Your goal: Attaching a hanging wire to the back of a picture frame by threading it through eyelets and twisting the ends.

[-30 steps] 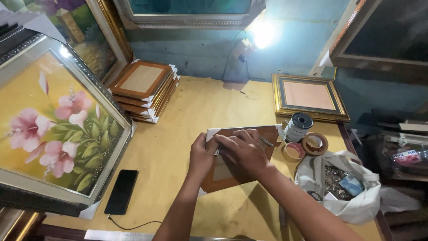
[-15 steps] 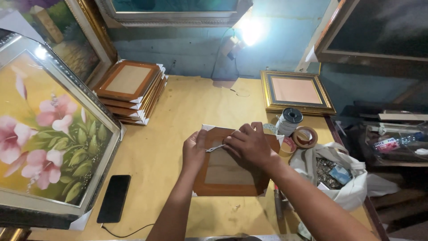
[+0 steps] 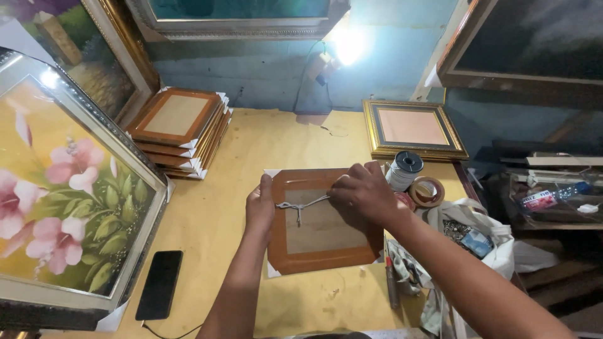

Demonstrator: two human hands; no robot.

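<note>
Yellow table (image 3: 188, 251) | frame (image 3: 323, 223) mid | hands (image 3: 260, 207) (image 3: 361, 191) stretch string (image 3: 301, 204)

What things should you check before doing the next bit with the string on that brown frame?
1. Brown frame lies flat, back side up, on the yellow table: ok.
2. Left hand steadies the frame's left edge: ok.
3. Right hand grips the white string near the frame's top right: ok.
4. String is pulled tight across the back: cannot tell; a short tail hangs from the knot.
5. String spool and tape roll sit close by on the right: ok.
6. Black phone lies well away from the frame: ok.
</note>
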